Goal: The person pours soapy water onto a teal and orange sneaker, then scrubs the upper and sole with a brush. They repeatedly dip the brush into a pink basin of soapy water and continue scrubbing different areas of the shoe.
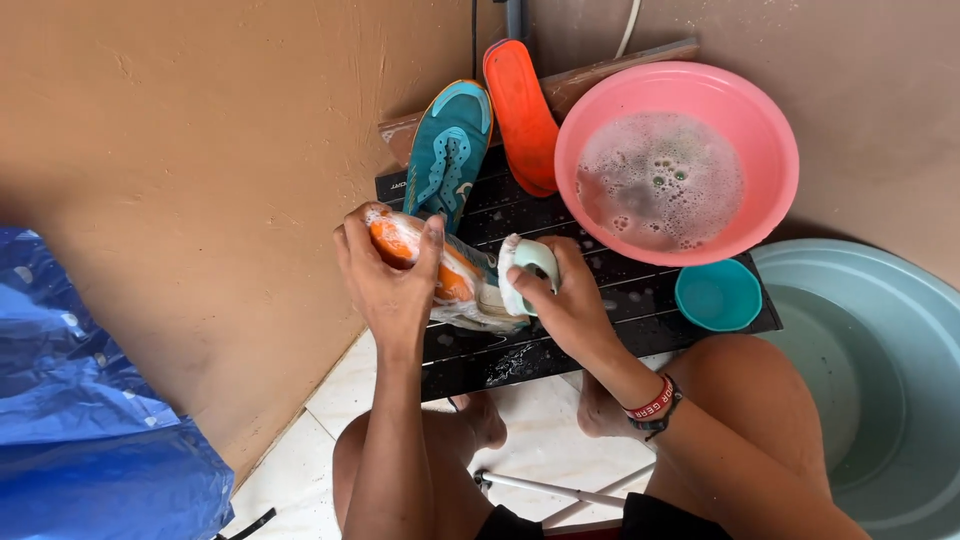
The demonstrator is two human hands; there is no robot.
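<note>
L hand [392,282] clamps the soapy orange shoe [440,275] over the black slatted table [640,300]; R hand [565,305] fisted on a pale-green brush [528,262], prob bristles-down on it. Scrub w/ short strokes, keep grip firm. Pink basin [770,150]: sudsy water; small teal bowl [745,300] looks empty.

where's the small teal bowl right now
The small teal bowl sits on the black table's right end, just below the pink basin.

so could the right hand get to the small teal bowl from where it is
Probably yes: the small teal bowl sits open on the black table just beside the right hand, nothing between, though that hand grips a pale green brush.
</note>
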